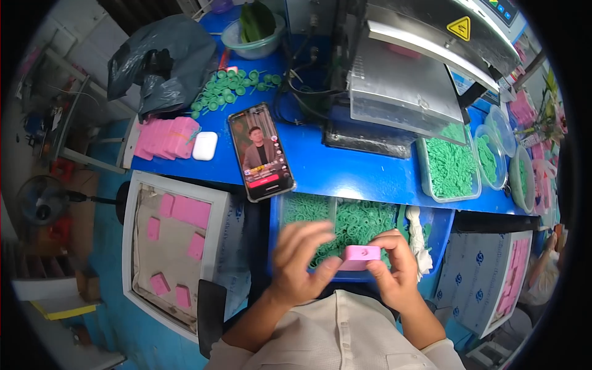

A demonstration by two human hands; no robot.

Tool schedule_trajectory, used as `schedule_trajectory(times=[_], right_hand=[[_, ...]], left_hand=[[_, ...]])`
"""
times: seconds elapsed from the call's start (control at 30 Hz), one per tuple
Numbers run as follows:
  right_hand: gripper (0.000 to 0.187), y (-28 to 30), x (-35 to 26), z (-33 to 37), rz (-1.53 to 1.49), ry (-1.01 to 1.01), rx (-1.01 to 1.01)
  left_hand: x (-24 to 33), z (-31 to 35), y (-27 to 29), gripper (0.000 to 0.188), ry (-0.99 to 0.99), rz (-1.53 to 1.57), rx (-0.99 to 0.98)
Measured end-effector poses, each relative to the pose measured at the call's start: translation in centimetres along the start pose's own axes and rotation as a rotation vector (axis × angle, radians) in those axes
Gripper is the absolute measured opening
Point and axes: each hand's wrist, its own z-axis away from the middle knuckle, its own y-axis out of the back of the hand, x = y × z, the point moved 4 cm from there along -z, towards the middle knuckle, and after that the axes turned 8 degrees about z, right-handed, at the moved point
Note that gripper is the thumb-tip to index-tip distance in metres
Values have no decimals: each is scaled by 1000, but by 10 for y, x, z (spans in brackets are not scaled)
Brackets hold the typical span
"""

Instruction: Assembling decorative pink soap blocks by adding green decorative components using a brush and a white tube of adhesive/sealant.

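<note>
A pink block (353, 266) with a small hole in its end face is pinched between the thumb and fingers of my right hand (398, 268). Just to its left, my left hand (301, 262) has its fingers spread and slightly blurred; the thumb tip is close to the block, and I cannot tell if it touches. Beneath both hands lies a blue tray (443, 231) of small green looped parts (364, 222). A bundle of white strips (417, 237) hangs at the tray's right side.
A phone (262, 151) lies on the blue table, near a white case (205, 146), stacked pink blocks (163, 139) and green pieces (228, 89). A metal machine (407, 86) stands behind, beside a tub of green parts (450, 169). Boxes holding pink blocks (191, 213) flank me.
</note>
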Motion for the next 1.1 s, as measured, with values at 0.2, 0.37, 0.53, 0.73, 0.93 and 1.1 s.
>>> schedule_trajectory(times=[0.2,0.37,0.53,0.73,0.93,1.1], right_hand=[[19,9,25,13,-38,-127,-24],[19,5,28,23,-82,-143,-45],[20,5,32,28,-290,-306,25],[25,-3,26,17,-236,-227,-19],[52,-5,-6,5,193,-36,-182],[81,0,-12,7,579,152,-207]], left_hand=[[-38,-29,74,43,11,-724,208],[-64,-51,87,51,105,-744,162],[-24,-34,60,51,-123,-589,288],[-1,19,-31,39,304,231,-213],[-12,24,-41,26,610,475,-149],[-16,18,-53,23,693,509,-161]])
